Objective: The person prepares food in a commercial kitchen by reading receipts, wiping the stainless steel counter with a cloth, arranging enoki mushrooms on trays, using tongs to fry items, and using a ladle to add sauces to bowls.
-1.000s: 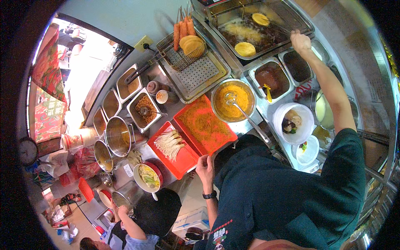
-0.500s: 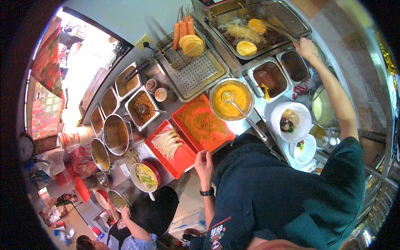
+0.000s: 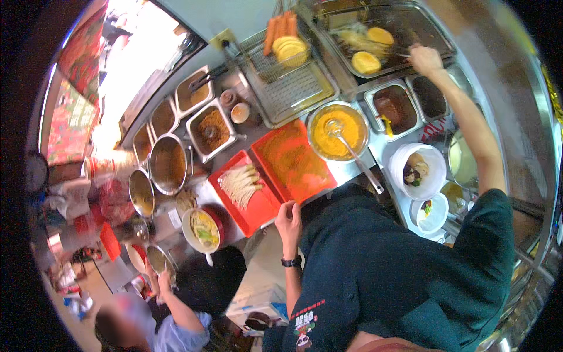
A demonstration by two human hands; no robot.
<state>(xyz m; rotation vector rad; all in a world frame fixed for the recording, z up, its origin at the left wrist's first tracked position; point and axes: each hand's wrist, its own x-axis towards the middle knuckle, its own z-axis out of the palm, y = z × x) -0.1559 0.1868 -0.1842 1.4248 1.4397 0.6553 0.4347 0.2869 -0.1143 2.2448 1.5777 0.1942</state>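
Note:
My right hand [image 3: 427, 60] is closed round the handle of slim metal tongs [image 3: 402, 54], reaching over the fryer [image 3: 404, 71] at the top right. Two round yellow patties [image 3: 366, 62] and a pale battered mass [image 3: 352, 40] sit in its dark oil; the tongs' tips are blurred. Loosely bent, the fingers of my left hand [image 3: 288, 227] are apart and hold nothing. They are by the near edge of a red tray of orange-brown crumbs [image 3: 293, 158]. Beside it, another red tray [image 3: 256, 220] bears pale enoki mushrooms [image 3: 239, 185].
A steel bowl of yellow batter with a ladle [image 3: 337, 130] stands right of the crumbs. Sausages on sticks [image 3: 280, 30] and yellow discs [image 3: 290, 49] rest on the draining rack [image 3: 287, 97]. Sauce pans [image 3: 394, 108] line the fryer's front. At lower left, a co-worker's hands [image 3: 161, 278] hold a pot.
The whole view has shifted, so the counter sits further right and its left part higher. My right hand has moved left over the fryer with the tongs. My left hand stays by the trays.

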